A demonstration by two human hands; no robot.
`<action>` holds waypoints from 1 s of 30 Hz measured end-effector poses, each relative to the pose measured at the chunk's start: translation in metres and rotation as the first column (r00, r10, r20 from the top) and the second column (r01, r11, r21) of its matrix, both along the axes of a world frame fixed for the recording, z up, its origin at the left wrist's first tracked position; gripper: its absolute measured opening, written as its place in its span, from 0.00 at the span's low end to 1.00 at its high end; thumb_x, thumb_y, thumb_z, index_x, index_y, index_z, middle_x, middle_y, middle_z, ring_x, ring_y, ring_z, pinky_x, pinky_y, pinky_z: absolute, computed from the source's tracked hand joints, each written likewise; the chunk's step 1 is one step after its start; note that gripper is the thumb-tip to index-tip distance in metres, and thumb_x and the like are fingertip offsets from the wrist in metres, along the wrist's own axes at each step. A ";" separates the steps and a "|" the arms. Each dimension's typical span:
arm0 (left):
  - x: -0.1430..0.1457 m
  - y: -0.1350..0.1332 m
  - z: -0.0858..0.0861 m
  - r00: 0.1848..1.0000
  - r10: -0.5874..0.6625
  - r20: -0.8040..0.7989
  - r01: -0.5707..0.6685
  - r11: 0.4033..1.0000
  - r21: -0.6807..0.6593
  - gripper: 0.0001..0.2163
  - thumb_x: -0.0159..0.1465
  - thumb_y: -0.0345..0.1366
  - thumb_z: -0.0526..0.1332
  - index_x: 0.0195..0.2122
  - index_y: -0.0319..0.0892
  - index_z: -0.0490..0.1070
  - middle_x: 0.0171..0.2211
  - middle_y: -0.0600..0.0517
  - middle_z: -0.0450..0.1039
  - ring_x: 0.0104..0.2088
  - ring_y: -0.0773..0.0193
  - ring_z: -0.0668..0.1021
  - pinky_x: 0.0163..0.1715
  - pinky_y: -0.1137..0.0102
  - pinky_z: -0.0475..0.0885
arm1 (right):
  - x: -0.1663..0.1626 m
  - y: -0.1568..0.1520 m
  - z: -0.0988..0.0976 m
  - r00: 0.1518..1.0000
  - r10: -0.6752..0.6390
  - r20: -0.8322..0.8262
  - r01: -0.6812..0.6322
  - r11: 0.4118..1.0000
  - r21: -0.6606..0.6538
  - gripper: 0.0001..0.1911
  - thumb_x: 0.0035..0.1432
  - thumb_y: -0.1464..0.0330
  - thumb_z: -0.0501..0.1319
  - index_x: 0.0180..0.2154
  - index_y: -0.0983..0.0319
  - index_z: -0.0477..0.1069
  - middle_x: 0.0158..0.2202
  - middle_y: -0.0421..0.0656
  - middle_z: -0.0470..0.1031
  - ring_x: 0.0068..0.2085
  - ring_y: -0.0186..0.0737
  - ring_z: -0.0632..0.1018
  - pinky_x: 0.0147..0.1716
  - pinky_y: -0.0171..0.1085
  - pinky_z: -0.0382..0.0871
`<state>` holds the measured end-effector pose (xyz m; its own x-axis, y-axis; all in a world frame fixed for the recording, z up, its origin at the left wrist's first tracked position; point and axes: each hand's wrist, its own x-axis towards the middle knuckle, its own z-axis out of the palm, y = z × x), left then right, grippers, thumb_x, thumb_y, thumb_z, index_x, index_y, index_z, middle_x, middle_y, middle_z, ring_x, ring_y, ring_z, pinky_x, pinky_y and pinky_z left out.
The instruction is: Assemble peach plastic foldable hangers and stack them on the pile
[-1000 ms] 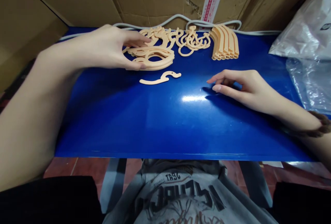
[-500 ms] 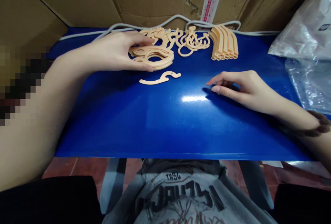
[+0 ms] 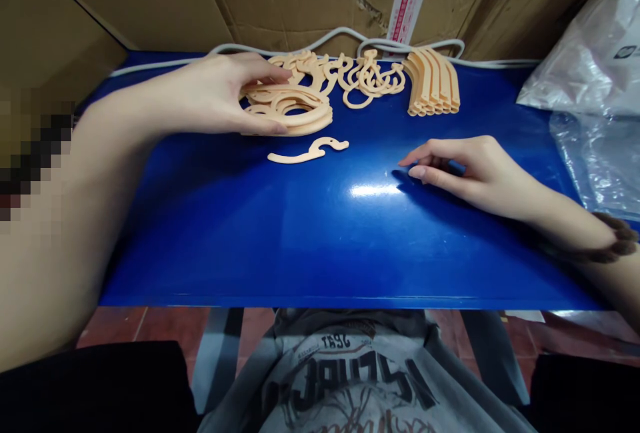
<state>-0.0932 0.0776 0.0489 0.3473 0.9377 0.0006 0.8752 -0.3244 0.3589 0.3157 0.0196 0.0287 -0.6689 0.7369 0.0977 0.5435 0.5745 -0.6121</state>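
My left hand point(image 3: 220, 93) pinching the stack of flat peach plastic hook pieces point(image 3: 290, 108)
Stack has lifted slightly since before; my right hand point(image 3: 463, 168) rests loosely curled, empty, on the glossy blue table point(image 3: 300, 240)

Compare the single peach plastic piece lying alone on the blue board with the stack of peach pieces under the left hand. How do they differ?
The single piece lies flat, alone and untouched; the stack holds several pieces layered together, gripped by the left hand. The single piece sits nearer the person; the stack lies further back, against the loose pile. Both are the same peach plastic and rest on the blue board.
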 end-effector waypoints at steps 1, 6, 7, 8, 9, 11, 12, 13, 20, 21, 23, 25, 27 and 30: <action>0.004 -0.003 0.001 1.000 -0.026 -0.014 0.026 1.000 -0.002 0.60 0.54 0.79 0.67 0.80 0.44 0.71 0.72 0.48 0.77 0.69 0.30 0.78 0.72 0.38 0.71 | 0.000 0.000 0.000 1.000 0.002 0.002 -0.002 1.000 0.000 0.24 0.77 0.47 0.64 0.52 0.58 0.86 0.36 0.43 0.86 0.34 0.43 0.82 0.36 0.42 0.68; 0.005 -0.003 -0.001 1.000 -0.022 -0.002 0.022 1.000 0.012 0.54 0.54 0.78 0.68 0.76 0.52 0.74 0.73 0.51 0.78 0.66 0.35 0.79 0.69 0.41 0.72 | 0.000 0.000 0.002 1.000 -0.009 0.014 0.009 1.000 -0.007 0.23 0.76 0.46 0.64 0.52 0.55 0.86 0.36 0.42 0.87 0.34 0.44 0.82 0.36 0.43 0.68; 0.004 -0.001 -0.002 0.999 -0.029 -0.015 0.029 1.000 0.007 0.53 0.55 0.78 0.67 0.76 0.53 0.74 0.73 0.51 0.78 0.66 0.36 0.79 0.68 0.42 0.72 | 0.000 0.000 0.002 1.000 -0.012 0.018 0.012 1.000 -0.009 0.23 0.76 0.46 0.64 0.52 0.55 0.86 0.36 0.42 0.87 0.34 0.44 0.82 0.36 0.43 0.68; 0.003 0.000 -0.003 0.999 -0.034 -0.026 0.034 0.999 0.006 0.53 0.54 0.79 0.66 0.76 0.54 0.74 0.72 0.51 0.78 0.65 0.36 0.80 0.67 0.42 0.72 | 0.000 0.000 0.002 1.000 -0.013 0.019 0.013 1.000 -0.008 0.23 0.76 0.46 0.64 0.52 0.55 0.86 0.36 0.42 0.87 0.34 0.44 0.82 0.35 0.43 0.68; 0.003 0.001 -0.004 0.999 -0.037 -0.034 0.038 0.999 0.009 0.54 0.53 0.79 0.66 0.75 0.54 0.74 0.72 0.51 0.78 0.65 0.35 0.79 0.66 0.42 0.72 | 0.000 0.000 0.002 1.000 -0.012 0.021 0.012 1.000 -0.006 0.22 0.76 0.46 0.64 0.52 0.55 0.86 0.36 0.42 0.87 0.34 0.44 0.82 0.35 0.43 0.68; 0.003 0.001 -0.004 0.999 -0.027 -0.033 0.028 0.999 0.021 0.55 0.51 0.79 0.67 0.75 0.54 0.75 0.72 0.51 0.79 0.64 0.35 0.79 0.66 0.41 0.72 | -0.001 0.000 0.002 1.000 -0.006 0.020 0.007 1.000 -0.001 0.22 0.76 0.46 0.64 0.51 0.55 0.86 0.35 0.41 0.87 0.34 0.44 0.82 0.35 0.43 0.68; 0.005 0.000 -0.004 0.999 -0.020 -0.029 0.021 0.999 0.025 0.55 0.50 0.79 0.68 0.75 0.54 0.75 0.72 0.51 0.79 0.64 0.35 0.79 0.66 0.41 0.72 | -0.001 0.000 0.002 1.000 -0.005 0.020 0.005 1.000 0.001 0.22 0.76 0.47 0.64 0.51 0.55 0.86 0.35 0.41 0.87 0.34 0.43 0.82 0.35 0.43 0.68; 0.006 -0.001 -0.003 1.000 -0.014 -0.027 0.014 1.000 0.024 0.56 0.49 0.79 0.67 0.75 0.53 0.76 0.72 0.51 0.79 0.63 0.35 0.79 0.66 0.41 0.72 | -0.001 0.000 0.002 1.000 -0.004 0.019 0.003 1.000 0.002 0.22 0.76 0.47 0.64 0.51 0.55 0.86 0.35 0.41 0.87 0.33 0.43 0.82 0.35 0.42 0.68; 0.018 -0.009 0.004 0.997 0.064 -0.046 -0.065 0.998 -0.024 0.66 0.43 0.85 0.65 0.77 0.47 0.74 0.76 0.49 0.76 0.66 0.33 0.77 0.70 0.41 0.70 | -0.001 -0.001 0.002 1.000 -0.001 0.017 0.000 1.000 0.014 0.22 0.76 0.47 0.64 0.51 0.57 0.86 0.35 0.42 0.87 0.34 0.43 0.83 0.36 0.42 0.69; 0.019 -0.008 0.005 0.998 0.046 -0.052 -0.048 0.998 -0.033 0.67 0.43 0.86 0.63 0.78 0.47 0.73 0.77 0.49 0.74 0.66 0.34 0.77 0.70 0.40 0.70 | -0.001 -0.001 0.002 1.000 0.001 0.017 -0.001 1.000 0.016 0.22 0.76 0.47 0.64 0.51 0.57 0.86 0.35 0.42 0.87 0.34 0.43 0.83 0.35 0.42 0.69; 0.019 -0.007 0.005 0.997 0.041 -0.060 -0.044 0.998 -0.039 0.66 0.44 0.87 0.62 0.78 0.50 0.72 0.77 0.50 0.74 0.68 0.34 0.76 0.69 0.40 0.68 | -0.001 -0.001 0.003 1.000 -0.001 0.022 0.000 1.000 0.013 0.22 0.76 0.47 0.64 0.51 0.56 0.86 0.36 0.42 0.87 0.34 0.43 0.83 0.35 0.42 0.69; 0.017 -0.007 0.005 0.998 0.042 -0.053 -0.044 0.998 -0.052 0.63 0.46 0.85 0.63 0.78 0.54 0.72 0.77 0.52 0.73 0.69 0.34 0.76 0.69 0.41 0.67 | -0.001 0.000 0.003 1.000 -0.003 0.025 0.003 1.000 0.008 0.21 0.76 0.47 0.64 0.51 0.55 0.86 0.36 0.41 0.87 0.33 0.43 0.82 0.35 0.42 0.69; 0.014 -0.005 0.003 0.999 0.037 -0.031 -0.039 0.998 -0.058 0.62 0.46 0.83 0.66 0.78 0.56 0.72 0.77 0.53 0.73 0.70 0.31 0.76 0.70 0.40 0.66 | -0.001 0.000 0.003 1.000 -0.002 0.024 0.001 1.000 0.005 0.21 0.76 0.48 0.65 0.51 0.55 0.86 0.36 0.41 0.87 0.33 0.43 0.82 0.35 0.42 0.69; 0.009 0.000 -0.003 1.000 0.003 -0.008 -0.004 0.998 -0.064 0.64 0.46 0.79 0.71 0.81 0.52 0.69 0.80 0.51 0.70 0.72 0.28 0.74 0.74 0.37 0.64 | -0.001 0.000 0.003 1.000 0.002 0.019 -0.002 1.000 0.005 0.21 0.76 0.48 0.64 0.51 0.55 0.86 0.36 0.41 0.87 0.34 0.43 0.83 0.36 0.43 0.69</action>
<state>-0.0838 0.0774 0.0459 0.3440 0.9369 -0.0622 0.8792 -0.2981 0.3717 0.3148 0.0194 0.0318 -0.6723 0.7349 0.0885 0.5535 0.5785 -0.5991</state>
